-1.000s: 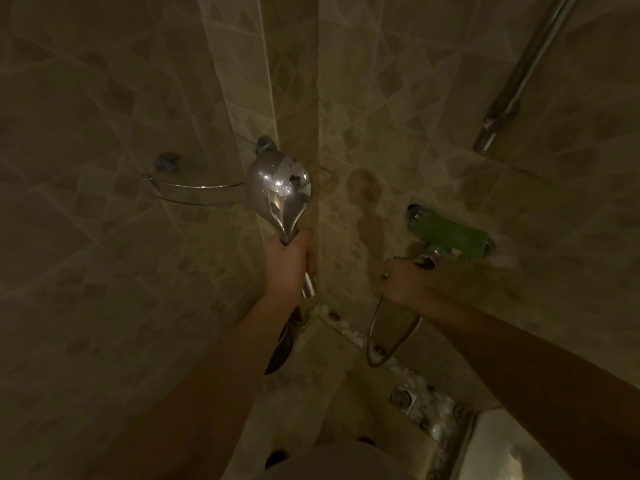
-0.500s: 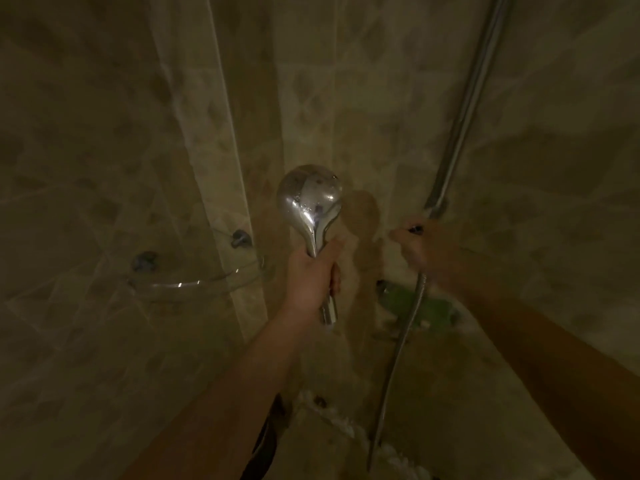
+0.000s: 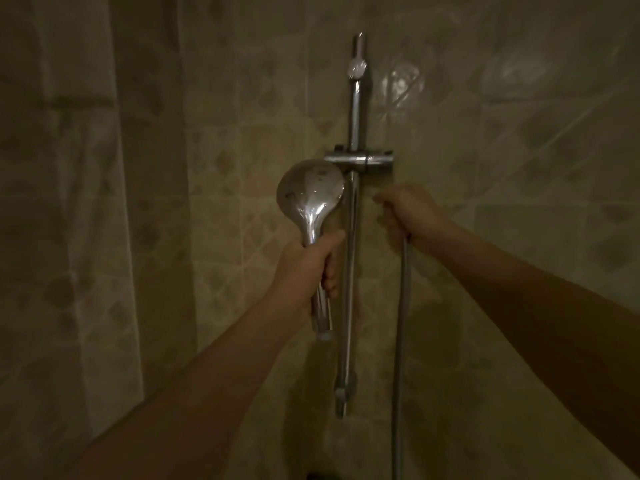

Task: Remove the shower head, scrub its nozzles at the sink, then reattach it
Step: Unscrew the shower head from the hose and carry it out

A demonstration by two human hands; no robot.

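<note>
A chrome shower head (image 3: 310, 194) with a round face stands upright, its back toward me. My left hand (image 3: 304, 271) grips its handle; the handle's open lower end shows below my fist, with no hose on it. My right hand (image 3: 408, 216) is closed around the top of the metal hose (image 3: 401, 323), which hangs straight down. The hose's end fitting is hidden in my fist. Between my hands runs the vertical slide rail (image 3: 351, 258), with its empty holder bracket (image 3: 360, 161) just above the shower head.
Beige patterned tiles (image 3: 502, 133) cover the wall behind the rail. A wall corner (image 3: 183, 168) runs down the left side. The light is dim.
The view has tilted up from the floor, mixer and glass corner shelf to the slide rail. Both hands have risen, carrying the shower head and the hose end up to the holder's height.
</note>
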